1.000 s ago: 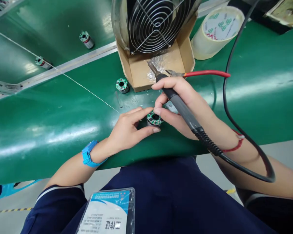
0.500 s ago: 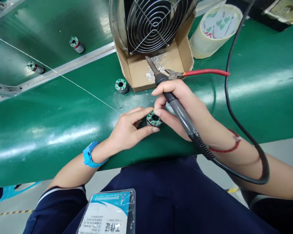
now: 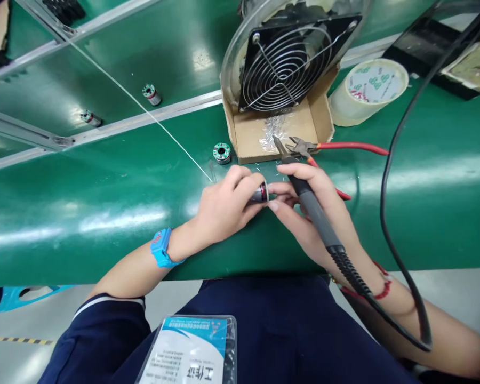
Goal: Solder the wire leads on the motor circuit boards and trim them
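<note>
My left hand (image 3: 230,205) is closed around a small cylindrical motor (image 3: 260,193) with a circuit board on its end. The motor lies on its side, board end facing right. A soldering iron (image 3: 318,216) rests in my right hand (image 3: 324,213), tip pointing up and left, away from the motor. Thumb and fingertips of that hand touch the motor's board end. Behind my left hand a similar motor (image 3: 222,153) stands upright, its green ring-shaped board on top. A thin pale wire (image 3: 160,124) runs from the upper left down to my left hand; its end is hidden.
A black fan (image 3: 286,69) with a wire guard stands in a cardboard tray (image 3: 246,141) holding bits of clipped wire. Red-handled cutters (image 3: 304,148) lie at its front edge. Beside it is a tape roll (image 3: 350,101). Two more motors (image 3: 152,94) sit behind the metal rail (image 3: 144,122).
The motor has gone from upright to lying on its side, and my left hand has turned over it. My right fingers remain at its board end. The camera view has shifted.
</note>
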